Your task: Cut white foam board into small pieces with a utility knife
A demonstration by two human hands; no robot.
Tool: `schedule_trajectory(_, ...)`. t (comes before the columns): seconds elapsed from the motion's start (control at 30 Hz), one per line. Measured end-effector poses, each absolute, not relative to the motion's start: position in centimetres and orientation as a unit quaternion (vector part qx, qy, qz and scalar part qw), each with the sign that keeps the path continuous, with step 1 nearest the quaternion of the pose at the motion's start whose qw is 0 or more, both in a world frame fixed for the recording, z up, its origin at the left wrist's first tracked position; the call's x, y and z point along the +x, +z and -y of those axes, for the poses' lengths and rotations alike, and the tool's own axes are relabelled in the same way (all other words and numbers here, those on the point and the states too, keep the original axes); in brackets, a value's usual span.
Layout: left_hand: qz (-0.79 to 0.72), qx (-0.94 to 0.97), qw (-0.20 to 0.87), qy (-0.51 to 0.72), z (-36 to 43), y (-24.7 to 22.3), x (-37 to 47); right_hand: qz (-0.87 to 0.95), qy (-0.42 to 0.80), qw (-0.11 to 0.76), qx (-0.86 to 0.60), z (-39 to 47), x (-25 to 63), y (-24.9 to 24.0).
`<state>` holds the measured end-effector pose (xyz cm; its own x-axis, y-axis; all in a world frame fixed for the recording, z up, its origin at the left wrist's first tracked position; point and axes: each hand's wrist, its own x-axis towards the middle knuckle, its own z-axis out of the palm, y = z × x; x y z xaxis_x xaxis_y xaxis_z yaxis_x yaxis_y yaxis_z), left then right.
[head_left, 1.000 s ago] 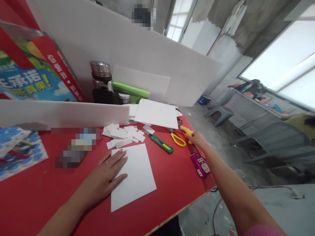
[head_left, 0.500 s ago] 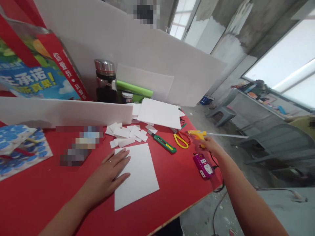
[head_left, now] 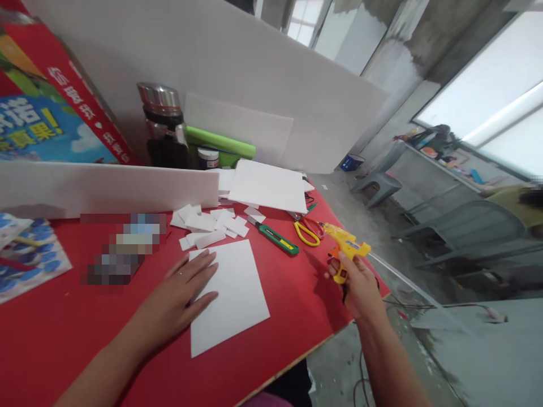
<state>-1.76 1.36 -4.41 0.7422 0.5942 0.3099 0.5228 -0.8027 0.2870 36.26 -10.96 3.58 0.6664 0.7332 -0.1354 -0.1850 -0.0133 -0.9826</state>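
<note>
My left hand [head_left: 186, 291] lies flat with spread fingers on the left part of a white sheet [head_left: 237, 294] on the red table [head_left: 292, 316]. Held in my right hand [head_left: 354, 280] is a yellow glue gun [head_left: 345, 246], with a long clear glue stick [head_left: 407, 282] sticking out of its back. Its nozzle points left, near yellow and red-handled pliers [head_left: 307, 233]. A green cutter [head_left: 278, 239] rests beyond the sheet, beside a heap of small white pieces [head_left: 201, 223]. The purple box seen earlier is hidden now.
Behind stand a long white strip [head_left: 106, 186], a flask [head_left: 163, 124], a green roll [head_left: 220, 141] and a large white board [head_left: 254, 73]. White boards [head_left: 269, 186] lie stacked at the back. A patterned piece [head_left: 31, 260] is at left. A person's yellow-green sleeve [head_left: 515, 206] shows at far right.
My right hand has lifted the glue gun and brought it nearer, over where the purple box lay. The view has shifted slightly; my left hand stays on the sheet.
</note>
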Motion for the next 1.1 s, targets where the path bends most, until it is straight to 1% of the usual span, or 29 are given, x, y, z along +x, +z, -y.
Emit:
schedule_trajectory(0.07, -0.304, 0.928, 0.098, 0.19, -1.3, -4.3, -1.8, 0.234, 0.317, 0.653, -0.647, 11.3, 35.3, 2.8)
schedule_trajectory(0.13, -0.307, 0.927, 0.106, 0.185, -1.3, -4.2, -1.8, 0.255, 0.301, 0.619, -0.679, 11.9, 34.9, 2.2)
schedule_trajectory(0.23, -0.311, 0.923, 0.12, 0.191, -1.3, -4.3, -1.7, 0.267, 0.296, 0.592, -0.7, 12.7, 34.9, 1.6)
schedule_trajectory(0.4, -0.311, 0.921, 0.128, 0.199, -1.4, -4.6, -1.6, 0.243, 0.358, 0.629, -0.646, 12.7, 34.7, 0.5)
schedule_trajectory(0.5, -0.313, 0.921, 0.127, 0.194, -1.3, -4.4, -1.7, 0.258, 0.388, 0.631, -0.62, 12.4, 34.5, 0.0)
schedule_trajectory(0.77, -0.313, 0.921, 0.13, 0.193, -1.3, -4.3, -1.6, 0.293, 0.356, 0.604, -0.65, 12.6, 35.1, -0.5)
schedule_trajectory(0.87, -0.31, 0.921, 0.121, 0.2, -1.3, -4.3, -1.7, 0.283, 0.341, 0.611, -0.655, 12.7, 35.3, -0.5)
schedule_trajectory(0.93, -0.309, 0.921, 0.091, 0.217, -1.2, -3.8, -1.6, 0.278, 0.332, 0.619, -0.655, 12.7, 35.4, -0.5)
schedule_trajectory(1.03, -0.313, 0.914, 0.042, 0.256, -1.3, -1.6, 0.2, 0.261, 0.317, 0.623, -0.666, 12.7, 35.5, -0.5)
schedule_trajectory(1.1, -0.281, 0.922, 0.052, 0.26, -1.5, 0.4, 3.3, 0.242, 0.305, 0.632, -0.67, 12.7, 35.6, -0.3)
